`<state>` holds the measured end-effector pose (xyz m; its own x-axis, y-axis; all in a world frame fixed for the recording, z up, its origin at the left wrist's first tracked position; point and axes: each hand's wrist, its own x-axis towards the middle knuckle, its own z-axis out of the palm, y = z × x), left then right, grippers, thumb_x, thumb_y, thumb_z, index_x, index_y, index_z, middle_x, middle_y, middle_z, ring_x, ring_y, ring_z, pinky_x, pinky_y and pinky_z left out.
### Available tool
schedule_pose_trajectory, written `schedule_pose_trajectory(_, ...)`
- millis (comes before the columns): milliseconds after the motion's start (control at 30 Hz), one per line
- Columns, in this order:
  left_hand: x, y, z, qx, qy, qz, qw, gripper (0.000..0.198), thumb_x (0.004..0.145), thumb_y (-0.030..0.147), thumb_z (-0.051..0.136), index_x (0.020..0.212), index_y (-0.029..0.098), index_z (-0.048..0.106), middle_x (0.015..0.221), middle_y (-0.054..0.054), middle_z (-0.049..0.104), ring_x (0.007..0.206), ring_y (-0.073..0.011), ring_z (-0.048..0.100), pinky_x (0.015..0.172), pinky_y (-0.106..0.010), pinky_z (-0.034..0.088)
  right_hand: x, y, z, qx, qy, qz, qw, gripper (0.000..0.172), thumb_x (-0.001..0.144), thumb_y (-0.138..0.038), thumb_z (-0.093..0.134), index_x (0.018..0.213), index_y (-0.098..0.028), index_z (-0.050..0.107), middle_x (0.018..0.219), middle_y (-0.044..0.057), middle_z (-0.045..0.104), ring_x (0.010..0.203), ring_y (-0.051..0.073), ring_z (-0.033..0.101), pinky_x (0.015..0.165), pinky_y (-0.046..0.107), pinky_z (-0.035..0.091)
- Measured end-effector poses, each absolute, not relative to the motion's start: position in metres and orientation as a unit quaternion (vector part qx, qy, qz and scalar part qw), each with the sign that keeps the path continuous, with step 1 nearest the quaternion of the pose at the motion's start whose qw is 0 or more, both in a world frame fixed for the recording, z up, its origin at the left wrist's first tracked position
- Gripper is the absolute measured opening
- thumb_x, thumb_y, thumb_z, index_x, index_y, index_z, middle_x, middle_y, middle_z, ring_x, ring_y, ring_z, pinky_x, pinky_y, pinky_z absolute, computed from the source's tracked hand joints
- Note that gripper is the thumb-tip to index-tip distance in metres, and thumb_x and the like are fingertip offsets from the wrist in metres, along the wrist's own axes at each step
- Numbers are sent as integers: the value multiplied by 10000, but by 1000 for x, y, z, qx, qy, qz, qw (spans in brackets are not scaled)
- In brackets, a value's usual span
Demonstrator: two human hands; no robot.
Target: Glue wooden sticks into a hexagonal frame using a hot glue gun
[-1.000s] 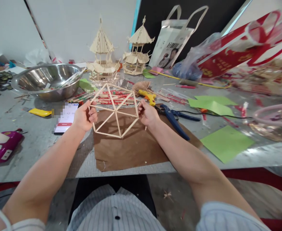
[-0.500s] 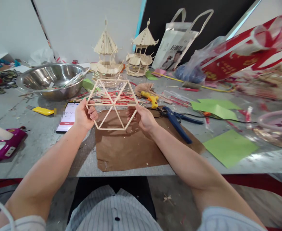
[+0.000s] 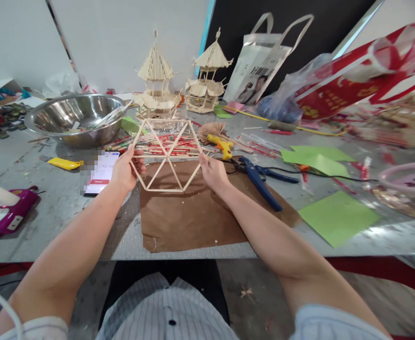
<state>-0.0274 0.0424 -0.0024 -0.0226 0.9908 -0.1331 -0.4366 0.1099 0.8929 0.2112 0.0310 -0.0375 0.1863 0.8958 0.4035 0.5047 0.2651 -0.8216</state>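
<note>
A six-sided frame of thin pale wooden sticks [image 3: 165, 191], with spokes meeting at its centre, is held up above the table. My left hand [image 3: 126, 169] is closed on its left corner, with the fingers curled behind the sticks. At the opposite corner my right hand [image 3: 212, 171] pinches the frame between thumb and fingers. Below the frame lies a brown sheet [image 3: 193, 222]. Behind it are many loose sticks with red and white wrapping [image 3: 179, 143]. A phone [image 3: 103, 172] lies beside my left hand.
Blue-handled cutters [image 3: 260, 184] and a yellow glue gun [image 3: 222, 145] lie to the right. A steel bowl [image 3: 76, 118] and a yellow knife [image 3: 64, 163] are at left. Two stick pavilions [image 3: 155, 71] stand behind. Green paper [image 3: 338, 218] lies at right; a purple device [image 3: 11, 212] at far left.
The frame's far edge has dipped slightly, and the fingers of both hands have shifted a little on its corners. Both hands still hold it in nearly the same place.
</note>
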Motion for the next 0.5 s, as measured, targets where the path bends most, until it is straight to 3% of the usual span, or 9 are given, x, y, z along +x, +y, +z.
schedule_pose_trajectory(167,-26,42,-2,332,417,592,605,334,800,459,560,704,141,589,483,20,544,379,-77,505,407,-199,424,214,32,-35,-562,-602,192,533,583,752,-608,519,429,-200,256,422,-45,213,453,77,197,453,269,127)
schedule_pose_trajectory(300,-26,43,-2,324,417,601,601,333,823,445,534,703,139,588,479,17,551,385,-81,513,404,-199,425,220,40,-41,-539,-565,224,583,545,762,-597,514,475,-203,273,446,-53,228,451,68,209,428,252,159)
schedule_pose_trajectory(500,-27,43,-2,322,416,601,602,338,817,457,539,696,145,588,481,15,553,400,-78,524,416,-191,426,224,51,-38,-488,-387,365,692,496,804,-538,509,511,-219,269,408,-85,221,352,49,178,339,210,143)
